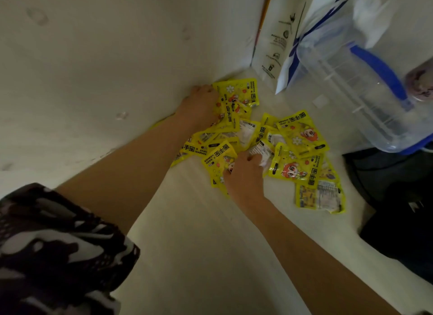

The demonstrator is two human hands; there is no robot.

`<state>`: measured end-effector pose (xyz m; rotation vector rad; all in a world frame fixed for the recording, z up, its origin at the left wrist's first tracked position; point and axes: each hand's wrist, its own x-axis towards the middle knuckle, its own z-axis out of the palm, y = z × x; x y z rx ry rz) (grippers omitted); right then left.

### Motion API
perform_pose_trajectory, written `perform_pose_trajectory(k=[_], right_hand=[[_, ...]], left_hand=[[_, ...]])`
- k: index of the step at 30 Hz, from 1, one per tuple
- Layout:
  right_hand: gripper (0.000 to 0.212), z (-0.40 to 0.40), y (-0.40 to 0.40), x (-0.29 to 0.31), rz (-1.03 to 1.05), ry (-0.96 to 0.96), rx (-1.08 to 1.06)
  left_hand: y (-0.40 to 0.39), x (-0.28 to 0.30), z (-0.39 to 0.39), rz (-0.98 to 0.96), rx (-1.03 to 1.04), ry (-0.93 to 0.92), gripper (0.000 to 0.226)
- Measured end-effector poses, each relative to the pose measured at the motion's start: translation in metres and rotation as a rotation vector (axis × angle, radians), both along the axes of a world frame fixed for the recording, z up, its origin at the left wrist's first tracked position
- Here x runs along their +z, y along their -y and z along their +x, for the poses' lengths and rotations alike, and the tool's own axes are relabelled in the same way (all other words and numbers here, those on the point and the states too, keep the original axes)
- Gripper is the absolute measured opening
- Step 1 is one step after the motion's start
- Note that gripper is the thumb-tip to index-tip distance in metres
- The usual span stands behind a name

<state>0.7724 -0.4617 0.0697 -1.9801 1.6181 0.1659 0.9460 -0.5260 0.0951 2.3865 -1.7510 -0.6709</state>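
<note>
We are recording a dark patterned garment (58, 244) at 8 o'clock in the view. One bare forearm is reaching in from beside it and the other from 5 o'clock.

The left hand (199, 106) is lying against the foot of the white wall (93, 68), at 10 o'clock of the pile. It is gripping a bunch of yellow packets (236, 96), and its fingers are hidden behind them.

The right hand (244, 176) is resting at 6 o'clock of the pile, apart from the left hand. Its fingers are curling over a white-backed packet (262, 150); we cannot tell whether that packet is lifted.

The pile of yellow hand-warmer packets (300, 136) is lying spread over the white surface (199, 244). The packets are overlapping, some face up and some face down, and the outermost one is lying at 4 o'clock.

At 1 o'clock of the pile a white printed bag (271, 45) is standing upright against the wall. At 2 o'clock a clear plastic tub (365, 92) with a blue handle is sitting just beside the pile. At 4 o'clock a black bag (398, 209) is lying near the packets' edge.
</note>
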Motion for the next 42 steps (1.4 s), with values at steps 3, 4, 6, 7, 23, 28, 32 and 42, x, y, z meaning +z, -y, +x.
perform_pose_trajectory(k=[3,4,6,7,23,28,32,42], right_hand=[[0.049,0.004,-0.002,0.000,0.025,0.002,-0.041],[0.048,0.004,-0.003,-0.001,0.037,-0.005,-0.047],[0.045,0.004,-0.004,-0.001,0.061,-0.026,-0.048],[0.044,0.003,-0.004,-0.001,0.069,-0.031,-0.042],[0.026,-0.053,-0.008,0.024,0.106,0.179,-0.059],[0.030,-0.082,0.000,0.025,0.097,0.239,-0.081],[0.039,-0.105,0.014,0.036,0.026,0.343,-0.177],[0.028,-0.122,0.097,0.051,-0.115,0.328,-0.242]], left_hand=[[-0.001,-0.001,-0.001,0.019,0.001,0.014,0.045],[-0.003,-0.002,-0.002,0.009,-0.004,0.024,0.047],[-0.009,-0.002,-0.003,-0.030,-0.012,0.059,0.049],[-0.013,-0.002,-0.003,-0.054,-0.015,0.079,0.050],[-0.086,0.011,-0.015,-0.228,0.316,-0.158,0.046],[-0.090,0.008,-0.026,-0.173,0.426,-0.299,0.058],[-0.082,0.006,-0.040,-0.188,0.463,-0.447,0.024],[-0.045,-0.001,-0.072,-0.223,0.554,-0.603,0.034]])
